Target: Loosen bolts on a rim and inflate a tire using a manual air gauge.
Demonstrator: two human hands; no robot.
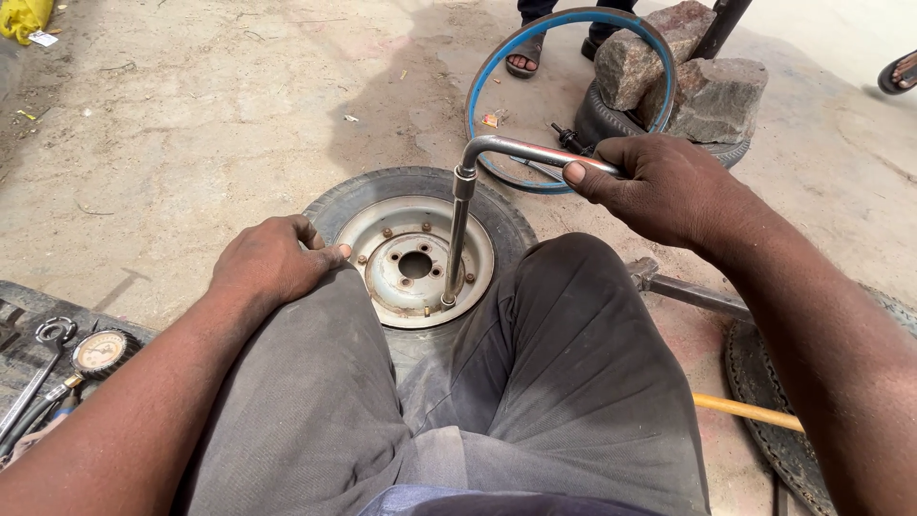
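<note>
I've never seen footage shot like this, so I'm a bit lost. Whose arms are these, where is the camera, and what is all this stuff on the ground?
The one picture comes from a camera worn on a person's head, looking down, so the arms and grey-trousered knees are that person's own. The hands are bare. The right hand grips the handle of a bent silver metal wrench, whose lower end stands on a bolt of the small black tyre with a rusty white steel rim lying flat on the concrete ground. The left hand rests on the left knee, touching the tyre's edge. At far left lies a round pressure gauge. Behind are a blue hoop, rough stones on another tyre, and someone else's sandalled feet.
</note>
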